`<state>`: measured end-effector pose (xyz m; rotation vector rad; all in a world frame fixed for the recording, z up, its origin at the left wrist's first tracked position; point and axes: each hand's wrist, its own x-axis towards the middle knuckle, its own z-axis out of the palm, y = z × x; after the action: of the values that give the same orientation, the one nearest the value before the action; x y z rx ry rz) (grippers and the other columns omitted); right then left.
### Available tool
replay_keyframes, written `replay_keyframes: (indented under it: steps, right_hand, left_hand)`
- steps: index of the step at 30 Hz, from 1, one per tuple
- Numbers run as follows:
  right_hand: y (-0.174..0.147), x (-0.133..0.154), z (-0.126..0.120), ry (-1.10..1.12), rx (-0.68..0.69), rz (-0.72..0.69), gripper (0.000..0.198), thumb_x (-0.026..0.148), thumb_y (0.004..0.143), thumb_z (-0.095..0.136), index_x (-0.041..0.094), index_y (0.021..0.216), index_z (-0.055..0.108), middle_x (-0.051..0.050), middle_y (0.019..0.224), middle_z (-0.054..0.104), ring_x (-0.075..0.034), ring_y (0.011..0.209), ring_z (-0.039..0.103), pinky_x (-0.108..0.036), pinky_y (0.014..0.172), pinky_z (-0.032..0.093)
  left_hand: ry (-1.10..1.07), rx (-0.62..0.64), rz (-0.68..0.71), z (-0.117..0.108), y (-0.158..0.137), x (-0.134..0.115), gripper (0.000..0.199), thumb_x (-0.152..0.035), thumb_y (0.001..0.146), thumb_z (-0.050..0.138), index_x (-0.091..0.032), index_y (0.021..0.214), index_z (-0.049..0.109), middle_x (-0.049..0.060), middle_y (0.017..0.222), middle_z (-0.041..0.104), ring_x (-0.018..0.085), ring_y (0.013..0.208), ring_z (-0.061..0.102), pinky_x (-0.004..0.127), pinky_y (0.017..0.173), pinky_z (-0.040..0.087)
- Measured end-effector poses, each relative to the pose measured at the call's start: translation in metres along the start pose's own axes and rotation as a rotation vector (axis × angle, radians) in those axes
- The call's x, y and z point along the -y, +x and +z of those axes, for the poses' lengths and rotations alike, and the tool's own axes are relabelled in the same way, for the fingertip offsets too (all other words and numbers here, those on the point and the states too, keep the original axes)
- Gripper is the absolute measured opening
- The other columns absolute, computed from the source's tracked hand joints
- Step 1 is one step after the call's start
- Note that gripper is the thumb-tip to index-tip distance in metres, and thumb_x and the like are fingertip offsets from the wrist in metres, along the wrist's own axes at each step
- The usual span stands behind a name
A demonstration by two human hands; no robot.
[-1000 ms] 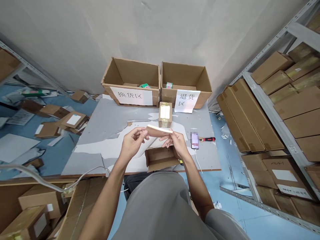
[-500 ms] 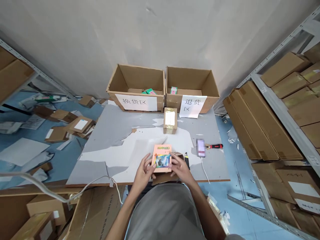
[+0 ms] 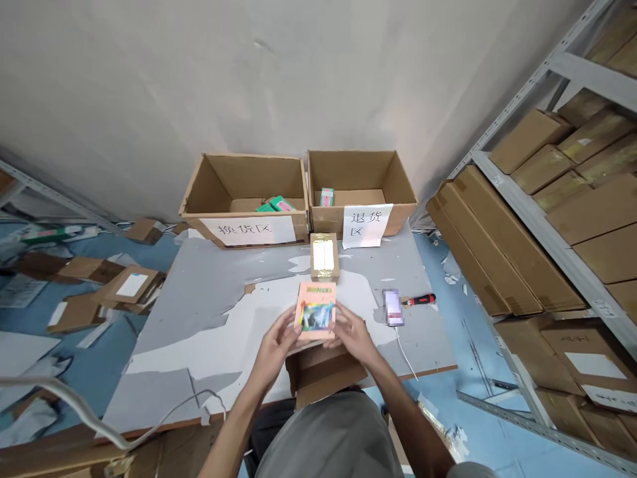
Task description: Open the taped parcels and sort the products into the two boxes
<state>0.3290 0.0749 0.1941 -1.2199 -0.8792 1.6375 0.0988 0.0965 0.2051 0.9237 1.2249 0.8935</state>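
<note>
A pink book [image 3: 315, 309] with a colourful picture on its front is held up between my two hands. My left hand [image 3: 279, 337] grips its left edge, thumb on the front. My right hand [image 3: 351, 334] has hold of the right edge in the same way. Just below the book an opened cardboard box [image 3: 326, 376] lies at the table's near edge, partly behind the book and my right forearm. Beyond the book stands a small taped carton [image 3: 324, 257] with a white label.
Two large open cartons, left [image 3: 243, 229] and right [image 3: 358, 219], stand against the wall with paper signs and small green-and-pink packs inside. On the table's right lie a phone [image 3: 393, 307] with a cable and a red-and-black tool [image 3: 421, 299]. Shelves of boxes [image 3: 547, 172] flank the right.
The book has been lifted away from me, and the opened cardboard box below it now shows more. The camera view has shifted. Both hands keep their hold.
</note>
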Motion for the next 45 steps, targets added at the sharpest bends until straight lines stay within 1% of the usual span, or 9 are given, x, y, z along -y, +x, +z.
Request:
replay_keyframes:
  steps: [5,10,14,22,27,29,35,40,45]
  right_hand:
    - [0.083,0.125,-0.013,-0.035,-0.114,-0.398,0.108,0.074,0.088,0.098,0.029,0.179,0.059,-0.015,0.177,0.065,-0.037,0.147,0.077,-0.051,0.108,0.077]
    - [0.117,0.196,-0.025,-0.128,-0.195,-0.574,0.100,0.077,0.101,0.086,0.032,0.183,0.050,-0.017,0.195,0.040,-0.035,0.155,0.072,-0.054,0.128,0.064]
    - [0.099,0.148,-0.040,-0.167,-0.151,-0.470,0.083,0.072,0.101,0.087,0.029,0.169,0.066,-0.017,0.182,0.059,-0.032,0.142,0.080,-0.051,0.124,0.066]
    - [0.079,-0.011,-0.055,-0.336,0.005,0.123,0.053,0.043,0.090,0.096,0.020,0.136,0.084,-0.014,0.134,0.086,-0.026,0.114,0.085,-0.045,0.110,0.071]
    - [0.073,-0.042,-0.046,-0.532,0.091,0.200,0.041,0.032,0.100,0.083,0.018,0.139,0.083,-0.010,0.124,0.087,-0.024,0.111,0.085,-0.044,0.114,0.067]
    - [0.074,-0.042,-0.041,-0.618,0.120,0.166,0.040,0.031,0.105,0.078,0.017,0.141,0.082,-0.012,0.128,0.087,-0.025,0.114,0.085,-0.044,0.116,0.065]
    - [0.078,-0.032,-0.027,-0.825,0.147,0.116,0.043,0.035,0.109,0.078,0.020,0.149,0.081,-0.012,0.134,0.088,-0.027,0.120,0.085,-0.044,0.119,0.064]
    - [0.083,-0.031,-0.006,-0.764,0.141,0.114,0.062,0.043,0.107,0.084,0.016,0.162,0.073,-0.020,0.153,0.080,-0.032,0.130,0.084,-0.049,0.124,0.063]
    - [0.077,-0.028,0.027,-0.489,0.134,-0.050,0.117,0.071,0.090,0.098,0.032,0.187,0.046,-0.018,0.183,0.057,-0.038,0.157,0.068,-0.054,0.127,0.062]
  left_hand:
    - [0.072,0.011,0.448,0.034,0.091,-0.123,0.088,-0.073,0.087,0.098,-0.023,0.156,0.076,0.021,0.168,0.071,0.045,0.156,0.068,0.060,0.127,0.063]
    - [0.122,-0.142,0.861,0.037,0.110,-0.210,0.070,-0.057,0.103,0.088,-0.029,0.164,0.067,0.013,0.184,0.054,0.041,0.176,0.046,0.065,0.143,0.042]
    - [0.170,-0.246,0.800,0.015,0.094,-0.157,0.053,-0.057,0.102,0.086,-0.029,0.146,0.079,0.012,0.175,0.063,0.037,0.171,0.053,0.059,0.140,0.049]
    - [0.459,-0.404,0.139,-0.060,0.072,0.073,0.047,-0.039,0.096,0.078,-0.019,0.139,0.077,0.021,0.155,0.073,0.039,0.149,0.070,0.058,0.125,0.062]
    - [0.934,-0.208,-0.106,-0.071,0.060,0.140,0.096,-0.033,0.081,0.095,-0.010,0.167,0.059,0.033,0.171,0.060,0.052,0.164,0.054,0.062,0.137,0.047]
    - [1.043,-0.167,-0.168,-0.062,0.062,0.152,0.104,-0.034,0.079,0.097,-0.009,0.171,0.055,0.035,0.172,0.057,0.056,0.161,0.055,0.064,0.133,0.048]
    - [0.986,-0.249,-0.215,-0.048,0.073,0.148,0.046,-0.016,0.087,0.069,-0.014,0.132,0.082,0.027,0.147,0.076,0.049,0.138,0.073,0.057,0.117,0.058]
    - [0.632,-0.449,-0.034,-0.052,0.066,0.097,0.037,-0.019,0.082,0.069,-0.023,0.116,0.084,0.011,0.115,0.087,0.040,0.119,0.081,0.049,0.111,0.060]
    - [0.194,-0.250,0.119,-0.044,0.039,0.034,0.037,-0.034,0.076,0.075,-0.020,0.110,0.080,0.008,0.112,0.086,0.032,0.106,0.078,0.040,0.095,0.065]
